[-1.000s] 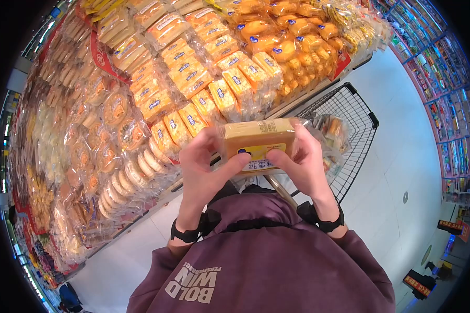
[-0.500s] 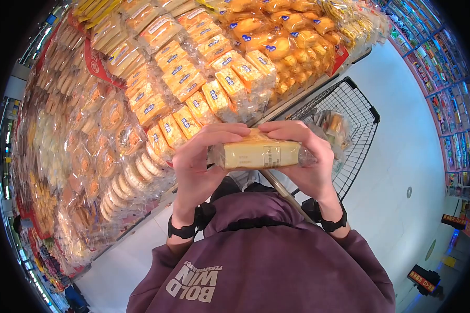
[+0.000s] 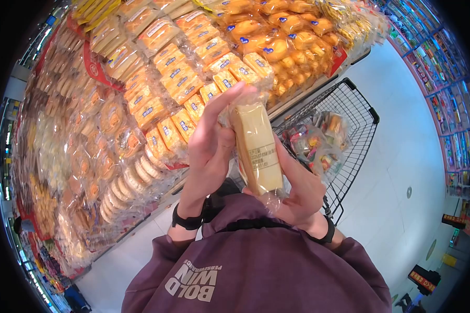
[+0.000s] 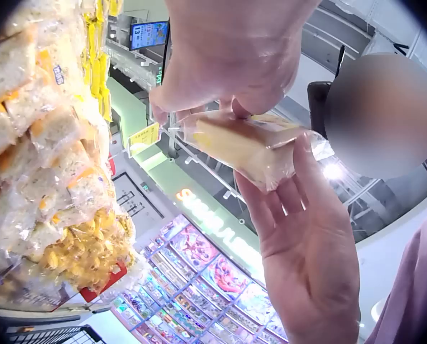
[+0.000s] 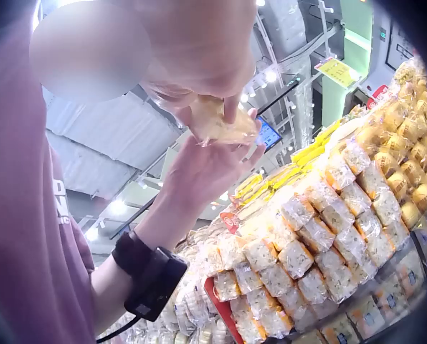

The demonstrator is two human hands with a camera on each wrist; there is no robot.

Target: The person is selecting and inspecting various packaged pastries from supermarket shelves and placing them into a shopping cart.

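Both hands hold a packaged cake (image 3: 256, 146), a pale yellow block with a brown face in clear wrap. It stands tilted lengthwise in front of the chest, its side with printed black text facing up. My left hand (image 3: 209, 143) is along its left side and far end, thumb against the wrap, fingers stretched past the top. At the near right side, my right hand (image 3: 303, 190) grips the lower end. In the left wrist view the right hand (image 4: 310, 251) has its thumb on the wrapped cake (image 4: 245, 147) and its fingers behind. The right wrist view shows the left hand's palm (image 5: 199, 172) beyond the cake.
A sloping display of wrapped breads (image 3: 183, 78) fills the left and far side. Right of the hands stands a black wire shopping cart (image 3: 357, 135) with several bagged items (image 3: 318, 138) inside. Pale floor (image 3: 397, 151) runs to stocked shelves (image 3: 446, 104) at the far right.
The cake has turned from lying crosswise to pointing away from the body, with its printed side up. The left hand moved up to the far end; the right hand moved down to the near end.
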